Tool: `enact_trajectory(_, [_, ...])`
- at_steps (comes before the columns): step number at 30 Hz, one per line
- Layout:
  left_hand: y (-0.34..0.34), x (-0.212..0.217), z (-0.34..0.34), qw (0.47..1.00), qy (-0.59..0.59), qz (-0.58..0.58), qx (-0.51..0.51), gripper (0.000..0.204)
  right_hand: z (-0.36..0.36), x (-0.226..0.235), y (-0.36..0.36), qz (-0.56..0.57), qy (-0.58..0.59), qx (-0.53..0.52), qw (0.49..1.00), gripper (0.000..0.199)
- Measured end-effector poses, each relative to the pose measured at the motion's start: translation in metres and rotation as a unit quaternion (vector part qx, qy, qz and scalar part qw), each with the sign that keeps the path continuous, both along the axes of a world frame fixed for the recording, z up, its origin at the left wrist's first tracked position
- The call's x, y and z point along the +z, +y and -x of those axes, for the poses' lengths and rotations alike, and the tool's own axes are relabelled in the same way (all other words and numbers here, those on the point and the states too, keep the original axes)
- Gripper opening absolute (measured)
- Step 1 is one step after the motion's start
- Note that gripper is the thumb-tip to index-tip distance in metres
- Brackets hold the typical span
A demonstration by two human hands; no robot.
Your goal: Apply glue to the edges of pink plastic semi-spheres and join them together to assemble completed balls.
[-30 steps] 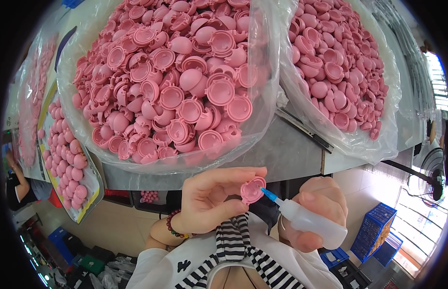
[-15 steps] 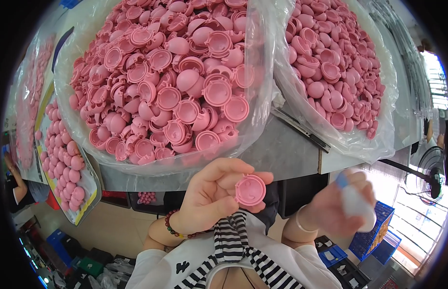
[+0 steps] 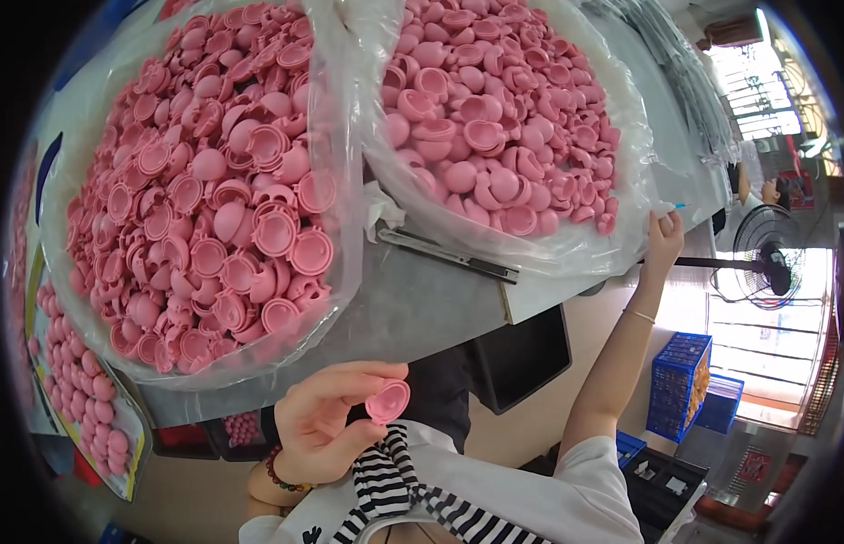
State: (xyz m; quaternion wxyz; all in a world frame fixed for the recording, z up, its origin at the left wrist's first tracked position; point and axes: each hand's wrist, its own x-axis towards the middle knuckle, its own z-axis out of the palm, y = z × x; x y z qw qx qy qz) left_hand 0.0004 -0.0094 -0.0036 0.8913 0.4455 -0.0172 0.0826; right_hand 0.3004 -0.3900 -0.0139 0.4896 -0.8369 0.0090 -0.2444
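My left hand pinches a small pink round shell half between thumb and fingers, its hollow side with a raised rim facing up. Far to the right, my right arm is stretched out. My right hand is at the table's right edge beside a clear plastic bag, its fingers closed around a small white thing with a blue tip, mostly hidden. Pink shell pieces fill the large bag in front of my left hand. More pink shells fill the bag to its right.
A utility knife lies on the grey table near crumpled white tissue. At the left, a tray holds pink balls. A black fan, a blue crate and a black bin are on the right.
My right hand has reached away to the right and forward, to the table's edge, with the white and blue thing. My left hand still holds the shell half, now tilted. The view has swung right.
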Motion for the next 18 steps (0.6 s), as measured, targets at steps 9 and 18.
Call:
enact_trajectory(9, [0.000,-0.004,-0.003,1.000,-0.002,0.023,0.011,0.036,0.084,0.041,0.115,0.411,-0.041,0.105,0.905,0.026])
enact_trajectory(18, [0.004,-0.003,-0.001,1.000,-0.001,0.025,0.015,0.036,0.152,0.053,0.192,0.191,0.035,0.468,0.862,0.013])
